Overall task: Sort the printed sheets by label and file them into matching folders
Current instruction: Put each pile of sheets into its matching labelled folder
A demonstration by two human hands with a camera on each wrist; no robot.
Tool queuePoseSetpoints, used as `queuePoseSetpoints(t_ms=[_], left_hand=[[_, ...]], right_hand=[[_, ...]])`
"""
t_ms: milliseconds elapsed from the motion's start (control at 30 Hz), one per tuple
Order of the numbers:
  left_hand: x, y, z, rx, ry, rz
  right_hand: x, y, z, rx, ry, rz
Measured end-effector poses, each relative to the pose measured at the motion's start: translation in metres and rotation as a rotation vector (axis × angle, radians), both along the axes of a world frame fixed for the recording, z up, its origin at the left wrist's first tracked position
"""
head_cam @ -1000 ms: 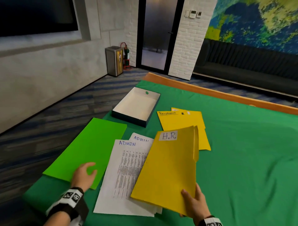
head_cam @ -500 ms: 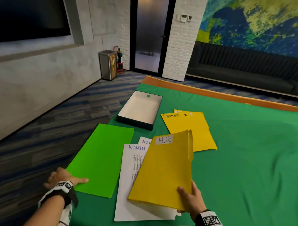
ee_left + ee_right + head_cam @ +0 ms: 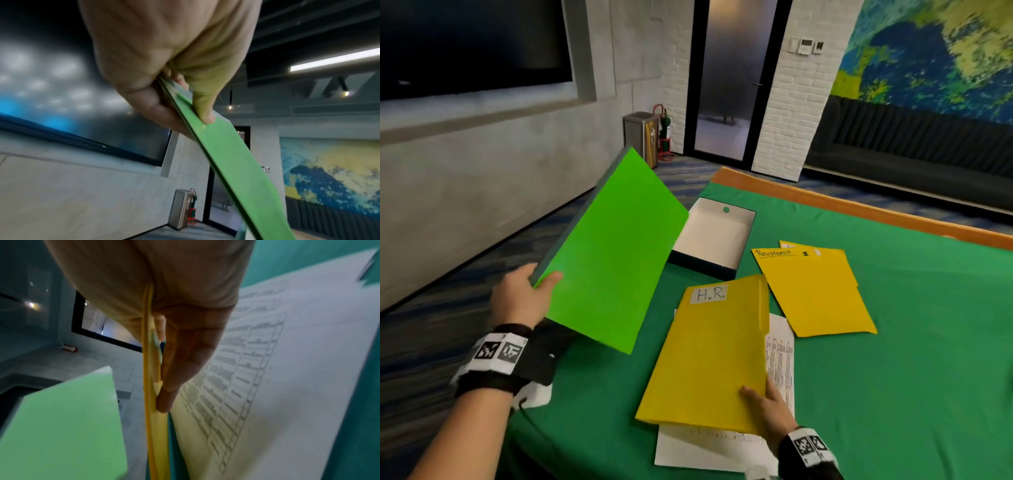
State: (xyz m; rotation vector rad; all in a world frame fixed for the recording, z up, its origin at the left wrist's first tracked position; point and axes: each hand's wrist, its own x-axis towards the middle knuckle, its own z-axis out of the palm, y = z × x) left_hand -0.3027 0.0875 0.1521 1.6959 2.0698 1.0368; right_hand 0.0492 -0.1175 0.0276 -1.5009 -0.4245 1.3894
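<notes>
At nine o'clock in the head view, the left hand is seen clenched on the bright green folder, pinched at its near left corner with the thumb on top and the fingers beneath; the left wrist view shows the same pinch on the folder's edge. The folder is held clear of the table, tilted steeply, its far corner raised toward twelve o'clock. No label can be read on the face shown. Its panel stays flat in the air, so it is judged light and fairly stiff, though a corner pinch may let it swing or gape open; a hold along the spine would be steadier. Just behind its right edge, at about one o'clock, an open shallow box rests on the green tablecloth. At six o'clock the yellow folder labelled H.R. is gripped at its near right corner by the right hand, thumb over the cover and fingers under it, as the right wrist view confirms. It lies over printed sheets spread on the cloth; these are thin, limp paper, likely to slide on one another and crease, and are best gathered by a squared edge. Whether the folder touches the sheets cannot be told. At three o'clock, the yellow folder marked Receptionist lies flat, with another yellow folder peeping out beneath its far edge.
</notes>
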Motion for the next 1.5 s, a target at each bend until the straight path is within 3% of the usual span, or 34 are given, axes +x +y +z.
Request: queuePoseSetpoints(t_ms=[133, 300, 400, 467, 533, 600, 667, 700, 833, 1067, 1200, 1367, 1500], left_hand=[[0.018, 0.001, -0.009, 0.059, -0.233, -0.018], [0.037, -0.003, -0.096, -0.292, -0.501, -0.131], [0.033, -0.007, -0.145, -0.49, -0.449, -0.133], [0.026, -0.01, -0.161, -0.58, -0.376, -0.125], [0.023, -0.015, -0.168, -0.622, -0.221, -0.145], [0.024, -0.024, -0.171, -0.6, 0.034, -0.149], [0.031, -0.036, -0.17, -0.506, 0.23, -0.175], [0.038, -0.043, -0.17, -0.467, 0.25, -0.228], [0.069, -0.068, -0.177, -0.51, 0.286, -0.443], [0.075, -0.071, -0.182, -0.494, 0.257, -0.424], [0.076, -0.073, -0.179, -0.481, 0.258, -0.403], [0.075, -0.075, -0.177, -0.492, 0.229, -0.381], [0.075, -0.074, -0.176, -0.5, 0.227, -0.382]], right_hand=[[-0.032, 0.027, -0.002, -0.029, 0.042, 0.152], [-0.056, 0.041, -0.014, -0.122, -0.061, 0.272], [-0.042, 0.035, -0.017, -0.196, -0.239, 0.314], [-0.022, 0.029, -0.021, -0.271, -0.567, 0.252], [0.001, 0.021, -0.022, -0.456, -0.896, 0.112], [0.011, 0.016, -0.011, -0.72, -0.994, 0.032], [0.013, 0.016, -0.004, -0.882, -0.987, 0.086], [0.013, 0.018, -0.004, -0.909, -0.981, 0.102], [0.018, 0.024, -0.015, -0.807, -0.879, 0.046], [0.017, 0.03, -0.007, -0.961, -0.917, 0.055], [0.016, 0.034, -0.006, -0.752, -0.762, -0.085], [0.016, 0.024, -0.013, -0.586, -0.684, 0.019], [0.035, 0.0, -0.022, -0.45, -0.663, -0.04]])
